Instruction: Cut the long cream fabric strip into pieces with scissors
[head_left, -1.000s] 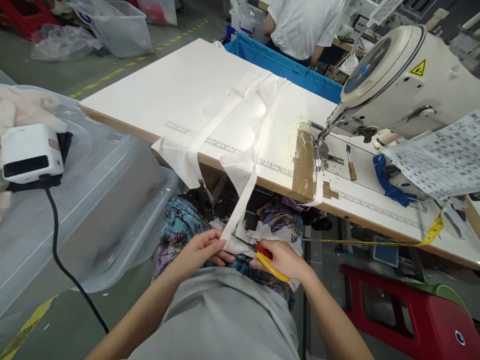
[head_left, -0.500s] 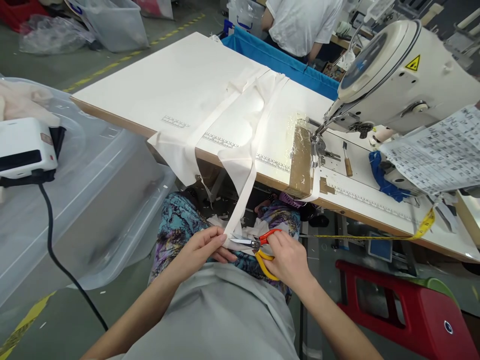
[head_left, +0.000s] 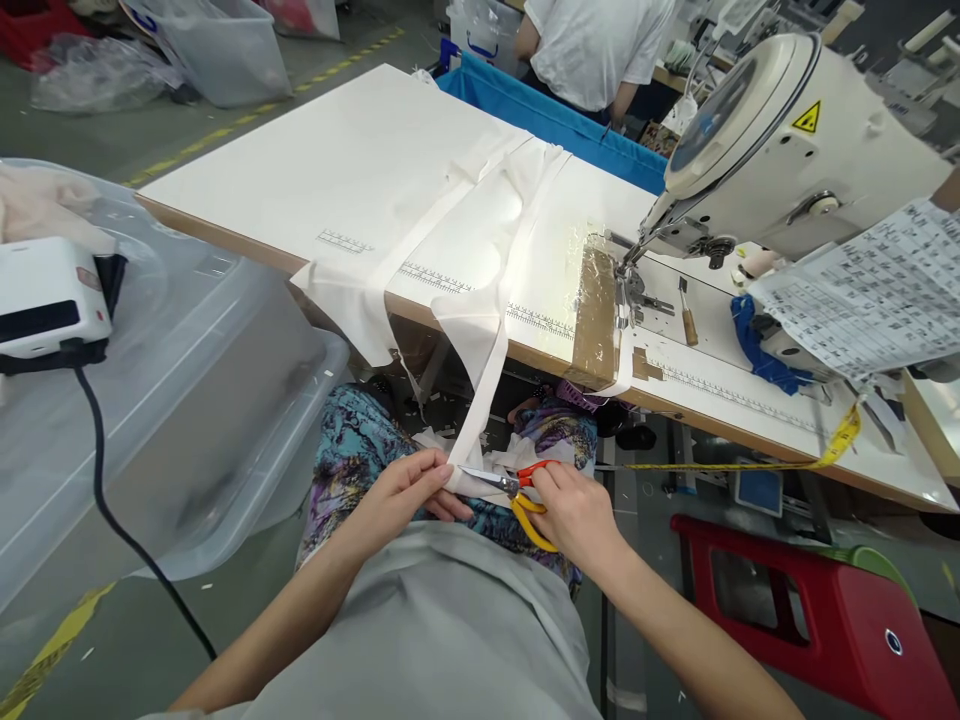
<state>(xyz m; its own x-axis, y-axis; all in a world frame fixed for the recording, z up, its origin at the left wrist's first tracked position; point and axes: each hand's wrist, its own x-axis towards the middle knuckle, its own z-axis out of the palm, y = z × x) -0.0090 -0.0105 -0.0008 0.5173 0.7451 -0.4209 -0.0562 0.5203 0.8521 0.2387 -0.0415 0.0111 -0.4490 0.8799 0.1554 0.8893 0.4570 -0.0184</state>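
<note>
My left hand (head_left: 412, 487) pinches a white fabric strip (head_left: 480, 400) above my lap. That strip hangs over the front edge of the white table (head_left: 300, 170), where more white fabric pieces (head_left: 349, 305) lie and drape down. In my right hand (head_left: 577, 505) are scissors (head_left: 517, 485) with one red and one yellow handle. Their blades point left and meet the fabric close to my left fingertips. Other pale fabric (head_left: 540, 455) rests on my lap, partly hidden.
A sewing machine (head_left: 795, 150) stands on the right of the table, with a wooden-handled tool (head_left: 688, 315) beside it. Plastic bins (head_left: 180, 400) are at the left, a red stool (head_left: 847, 620) at the lower right. Beyond the blue bin (head_left: 555, 115), a person (head_left: 592, 50) in white.
The scissor blades look a little more closed at the fabric. The view has shifted slightly, while both hands keep nearly the same place and hold.
</note>
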